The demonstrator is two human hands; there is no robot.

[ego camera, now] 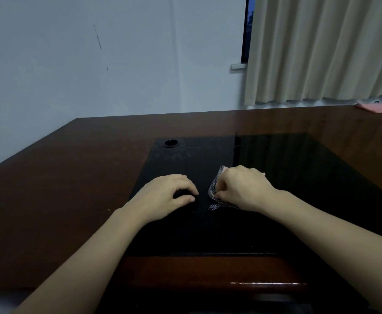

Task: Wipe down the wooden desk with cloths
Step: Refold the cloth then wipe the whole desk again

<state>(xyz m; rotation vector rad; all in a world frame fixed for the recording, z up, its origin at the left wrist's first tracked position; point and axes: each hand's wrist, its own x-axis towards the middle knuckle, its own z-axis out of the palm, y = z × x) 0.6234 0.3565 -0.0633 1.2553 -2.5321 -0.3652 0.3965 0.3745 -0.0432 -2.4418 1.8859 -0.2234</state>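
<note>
Now over the dark, glossy inset panel (276,166) at the middle of the reddish-brown wooden table (72,189), both hands down. Right hand (244,186) curled on a checked, woven-looking cloth (213,189), fingers (221,184) bunched round its crumpled edge, cloth lying on the panel under the palm, a pale pink underside peeking out at the far end. Left hand (167,196) just beside it, apart from the cloth, fingers loosely curled with tips on the shiny black surface, holding nothing. Round black cable hole (170,142) at the panel's far left corner. Flat pink cloth (378,108) well apart at the far right edge, near the pleated beige curtain (321,48). Plenty of bare polished wood left and right; rounded, lacquered near edge (219,275) below the forearms.
</note>
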